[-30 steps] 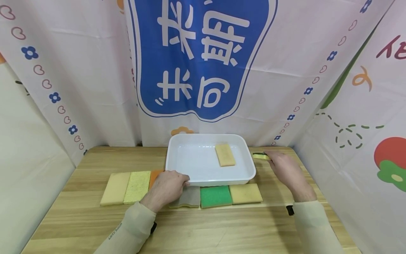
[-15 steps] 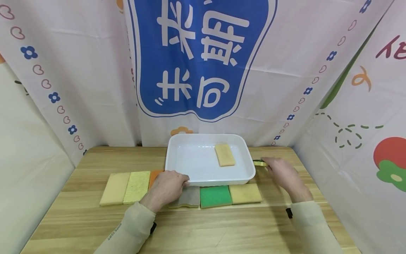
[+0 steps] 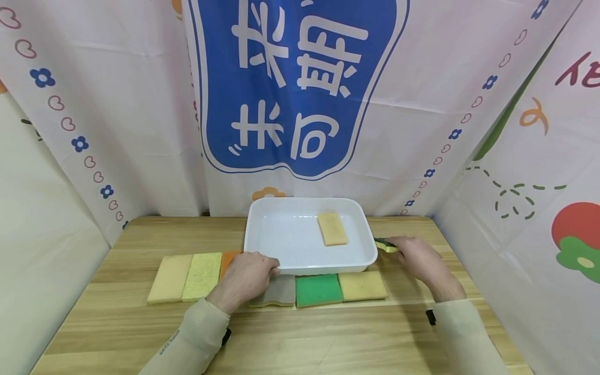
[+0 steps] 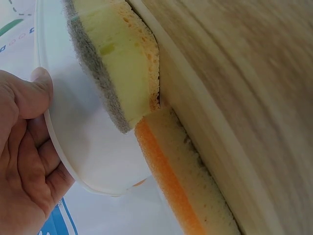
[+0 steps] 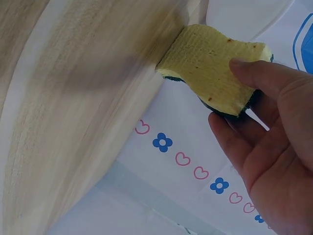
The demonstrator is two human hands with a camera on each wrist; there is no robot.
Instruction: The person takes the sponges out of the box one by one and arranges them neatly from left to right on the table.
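Observation:
A white rectangular tray (image 3: 281,234) stands at the back of the table with one pale yellow sponge (image 3: 333,229) lying inside. My left hand (image 3: 248,278) grips the tray's rim near its front left corner, thumb over the edge. Between the thumb and fingers of my right hand (image 3: 419,258) is a wavy yellow sponge with a dark green scouring side (image 5: 215,68), held right of the tray. Its lower end is at the tabletop in the right wrist view; whether it touches, I cannot tell. A grey-topped sponge (image 4: 122,73) and an orange one (image 4: 168,171) lie close to my left hand.
In front of the tray runs a row of sponges: pale yellow (image 3: 170,278), textured yellow (image 3: 202,276), then orange and grey partly behind my left hand, green (image 3: 320,290), and another pale yellow (image 3: 363,285). A printed curtain (image 3: 398,130) hangs behind the wooden table (image 3: 300,338).
My right hand has come lower and toward the table's front, bringing the yellow and green sponge down beside the tray's right end. The left hand and tray stay put.

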